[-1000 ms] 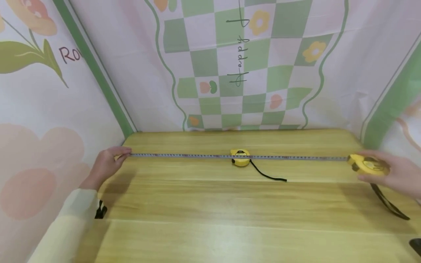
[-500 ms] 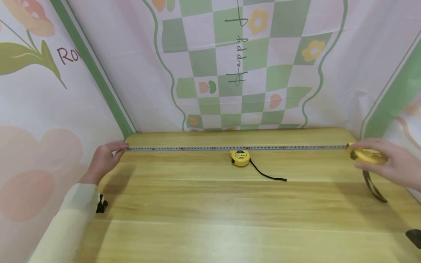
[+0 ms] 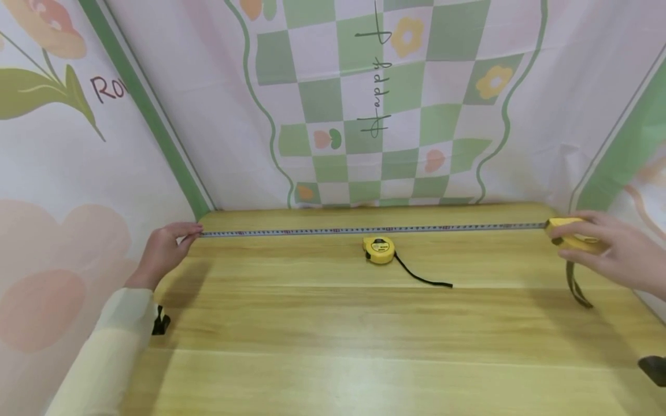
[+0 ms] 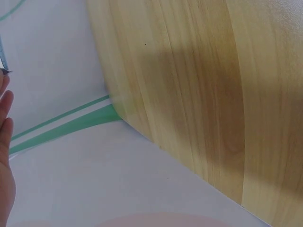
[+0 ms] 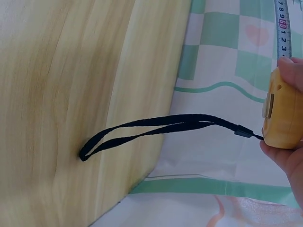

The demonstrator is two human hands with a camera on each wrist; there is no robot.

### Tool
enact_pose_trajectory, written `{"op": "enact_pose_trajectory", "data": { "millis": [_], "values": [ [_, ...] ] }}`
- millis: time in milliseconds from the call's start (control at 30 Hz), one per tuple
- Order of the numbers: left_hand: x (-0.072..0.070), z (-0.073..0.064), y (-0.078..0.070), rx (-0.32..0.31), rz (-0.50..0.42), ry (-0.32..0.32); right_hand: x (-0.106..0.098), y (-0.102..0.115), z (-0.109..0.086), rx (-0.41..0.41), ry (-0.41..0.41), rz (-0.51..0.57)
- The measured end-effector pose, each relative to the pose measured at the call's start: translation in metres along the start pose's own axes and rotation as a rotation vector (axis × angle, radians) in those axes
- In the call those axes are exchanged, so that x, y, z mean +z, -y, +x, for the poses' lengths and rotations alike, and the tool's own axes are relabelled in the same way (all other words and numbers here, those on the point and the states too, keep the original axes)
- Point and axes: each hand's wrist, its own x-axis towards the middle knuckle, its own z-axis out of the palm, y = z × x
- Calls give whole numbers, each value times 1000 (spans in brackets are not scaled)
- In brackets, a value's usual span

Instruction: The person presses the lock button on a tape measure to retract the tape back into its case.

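Note:
A yellow tape measure [image 3: 574, 236] is in my right hand [image 3: 619, 248], thumb and fingers gripping its case at the right of the head view. Its blade [image 3: 364, 230] stretches across above the table to my left hand [image 3: 169, 251], which pinches the free end at the left. In the right wrist view the case [image 5: 284, 113] shows beside the blade's numbers, with a black strap [image 5: 161, 125] hanging from it. A second yellow tape measure [image 3: 380, 250] lies on the table just in front of the blade, its black strap stretched to the right. Only the left hand's edge [image 4: 5, 151] shows in the left wrist view.
The wooden table [image 3: 333, 323] meets a printed cloth wall [image 3: 359, 133] at the back. More cloth stands at both sides. Small black objects sit by the left sleeve [image 3: 161, 321] and at the right edge.
The blade and the tape measure in my right hand have moved away toward the back wall, so the blade no longer crosses over the lying tape measure. My left hand has shifted slightly back too.

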Motion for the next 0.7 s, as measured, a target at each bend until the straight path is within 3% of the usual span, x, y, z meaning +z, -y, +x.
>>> {"op": "enact_pose_trajectory", "data": {
  "millis": [200, 700],
  "values": [
    [1, 1, 1, 18, 13, -5, 2, -1, 4, -85, -34, -52],
    [-1, 3, -1, 2, 12, 22, 7, -2, 12, -134, -61, -75]
  ]
}}
